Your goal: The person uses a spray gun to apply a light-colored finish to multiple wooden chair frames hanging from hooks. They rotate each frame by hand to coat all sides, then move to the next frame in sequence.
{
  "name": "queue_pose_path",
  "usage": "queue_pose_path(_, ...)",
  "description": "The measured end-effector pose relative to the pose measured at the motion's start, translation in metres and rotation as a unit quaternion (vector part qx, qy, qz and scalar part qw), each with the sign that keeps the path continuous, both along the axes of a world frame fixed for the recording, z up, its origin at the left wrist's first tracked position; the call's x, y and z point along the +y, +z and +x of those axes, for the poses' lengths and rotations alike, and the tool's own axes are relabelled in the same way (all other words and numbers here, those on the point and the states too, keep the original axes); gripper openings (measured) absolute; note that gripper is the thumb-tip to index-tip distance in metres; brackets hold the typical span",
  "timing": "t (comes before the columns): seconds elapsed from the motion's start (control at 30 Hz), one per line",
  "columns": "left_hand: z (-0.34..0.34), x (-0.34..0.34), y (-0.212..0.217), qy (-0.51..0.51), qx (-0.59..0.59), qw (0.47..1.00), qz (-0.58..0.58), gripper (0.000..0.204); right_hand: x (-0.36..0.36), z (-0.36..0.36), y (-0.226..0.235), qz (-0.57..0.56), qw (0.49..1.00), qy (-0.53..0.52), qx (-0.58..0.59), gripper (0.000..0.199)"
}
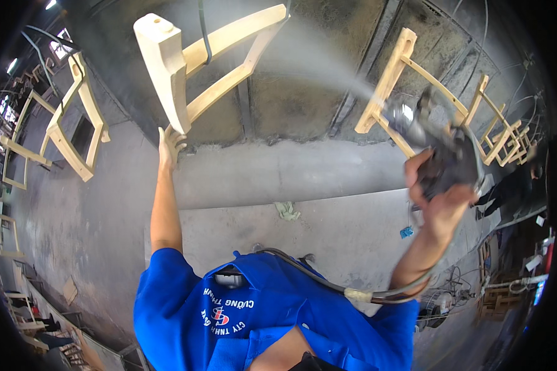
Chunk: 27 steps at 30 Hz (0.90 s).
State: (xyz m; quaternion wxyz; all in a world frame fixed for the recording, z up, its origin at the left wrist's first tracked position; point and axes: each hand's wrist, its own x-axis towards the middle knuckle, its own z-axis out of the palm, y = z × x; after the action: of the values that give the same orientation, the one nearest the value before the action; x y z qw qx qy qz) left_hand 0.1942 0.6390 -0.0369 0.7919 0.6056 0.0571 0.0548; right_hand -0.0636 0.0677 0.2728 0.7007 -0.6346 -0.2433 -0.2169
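My left hand (169, 147) is raised, with the fingers apart, at the lower end of a pale wooden chair frame (220, 44). Whether the fingertips press on the wood is hard to see. The frame hangs from a dark hook and has a thick leg and two curved rails. My right hand (442, 195) is closed round a spray gun (449, 154), which is smeared by motion. From the gun's nozzle a white mist fans up and left toward the hanging frame. A hose (303, 272) runs across my chest to my right forearm.
Another wooden frame (387, 83) hangs close to the spray gun, with more frames farther right. More wooden frames (68, 145) hang at the left. A stained metal wall (291, 93) stands ahead. A pale rag (286, 211) lies below it. At the far right a person (513, 185) stands.
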Motion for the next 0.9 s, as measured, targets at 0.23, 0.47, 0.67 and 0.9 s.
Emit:
queue_pose_path(0.23,-0.024,0.013,0.161,0.257,-0.249,0.930,0.081,0.084,0.076,0.028,-0.144,0.106,0.975,0.094,0.173,0.067)
queue_pose_path(0.47,-0.026,-0.079,0.340,0.033,-0.516,0.808,0.283,0.092,0.128,0.077,-0.210,-0.087,0.959,-0.058,0.262,0.044)
queue_pose_path(0.67,0.017,-0.100,0.332,0.055,-0.514,0.783,0.346,0.080,0.105,0.060,-0.200,-0.261,0.947,-0.123,0.141,0.058)
queue_pose_path(0.9,0.050,-0.124,0.333,0.135,-0.476,0.793,0.355,0.070,0.034,0.019,-0.135,-0.284,0.945,-0.159,0.041,0.068)
